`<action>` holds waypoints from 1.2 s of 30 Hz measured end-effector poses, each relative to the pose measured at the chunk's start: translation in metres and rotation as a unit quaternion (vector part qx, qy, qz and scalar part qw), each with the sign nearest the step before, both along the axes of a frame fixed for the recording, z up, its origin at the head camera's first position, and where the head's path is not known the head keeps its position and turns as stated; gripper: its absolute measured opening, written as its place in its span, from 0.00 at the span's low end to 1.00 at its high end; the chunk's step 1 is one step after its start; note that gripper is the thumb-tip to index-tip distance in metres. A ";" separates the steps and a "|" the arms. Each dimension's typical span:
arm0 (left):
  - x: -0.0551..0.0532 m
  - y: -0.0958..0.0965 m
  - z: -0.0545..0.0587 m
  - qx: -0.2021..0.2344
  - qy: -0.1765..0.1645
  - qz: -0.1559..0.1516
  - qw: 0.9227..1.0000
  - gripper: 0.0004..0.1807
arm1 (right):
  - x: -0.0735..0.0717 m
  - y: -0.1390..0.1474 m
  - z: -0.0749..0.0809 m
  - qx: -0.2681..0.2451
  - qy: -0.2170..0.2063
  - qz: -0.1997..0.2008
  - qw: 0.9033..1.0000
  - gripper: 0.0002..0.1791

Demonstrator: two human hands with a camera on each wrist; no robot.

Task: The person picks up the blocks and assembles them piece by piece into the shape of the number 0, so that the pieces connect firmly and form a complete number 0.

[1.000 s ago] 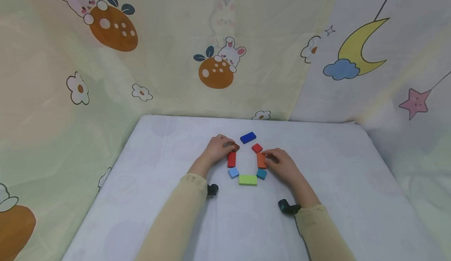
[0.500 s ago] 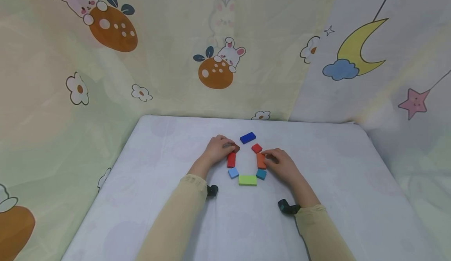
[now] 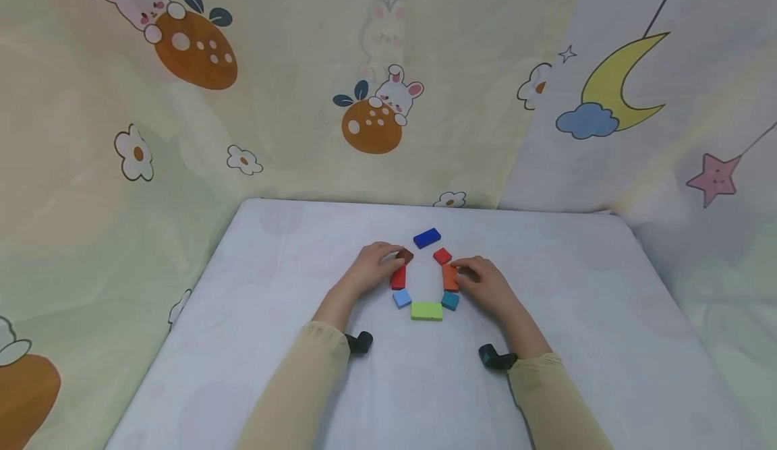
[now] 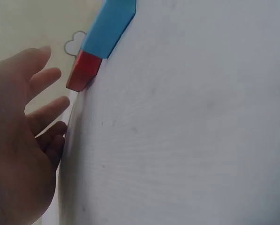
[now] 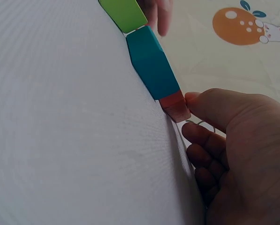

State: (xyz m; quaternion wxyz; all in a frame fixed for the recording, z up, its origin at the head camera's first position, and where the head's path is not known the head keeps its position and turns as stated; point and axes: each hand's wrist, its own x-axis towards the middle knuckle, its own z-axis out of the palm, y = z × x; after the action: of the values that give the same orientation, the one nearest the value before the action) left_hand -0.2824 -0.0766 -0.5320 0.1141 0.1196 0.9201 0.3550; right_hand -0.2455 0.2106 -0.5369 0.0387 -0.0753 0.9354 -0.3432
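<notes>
In the head view my left hand [image 3: 371, 269] is beside a brown block [image 3: 406, 256] and a long red block [image 3: 398, 277]. Its thumb and fingers are spread, and in the left wrist view they stand apart from the red block [image 4: 86, 70]. My right hand [image 3: 485, 284] has thumb and index finger at the edges of an orange block [image 3: 450, 278]; the right wrist view has the thumb tip against that block's end [image 5: 176, 107]. Light blue [image 3: 402, 298], lime green [image 3: 427, 311] and teal [image 3: 450, 301] blocks form the near end of the ring.
A small red block [image 3: 442, 256] lies beyond the orange one. A dark blue block [image 3: 427, 238] sits tilted at the ring's far end. All rest on a white-covered table [image 3: 243, 376], backed by a printed cloth [image 3: 291, 99].
My left hand's fingers have come off the brown block, and the hand and forearm have drawn slightly back toward me. The brown block shows more fully. My right hand has stayed put.
</notes>
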 end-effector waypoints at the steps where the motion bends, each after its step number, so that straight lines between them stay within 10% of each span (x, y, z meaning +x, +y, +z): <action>1: 0.002 -0.001 -0.001 0.006 -0.002 -0.002 1.000 0.26 | 0.000 0.000 0.000 0.001 0.000 0.000 1.000 0.18; 19: 0.015 -0.005 -0.017 -0.021 0.099 -0.029 0.994 0.25 | 0.000 -0.002 -0.002 -0.003 -0.003 -0.005 1.000 0.18; 36: 0.016 -0.004 -0.015 -0.065 0.122 -0.039 0.990 0.25 | -0.004 -0.002 0.006 -0.028 -0.061 -0.045 0.997 0.18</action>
State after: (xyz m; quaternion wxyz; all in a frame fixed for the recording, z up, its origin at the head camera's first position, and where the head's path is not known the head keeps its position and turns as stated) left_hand -0.2659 -0.0803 -0.5472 0.0220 0.1904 0.9429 0.2725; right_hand -0.2491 0.2089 -0.5306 0.0784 -0.0132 0.9236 -0.3750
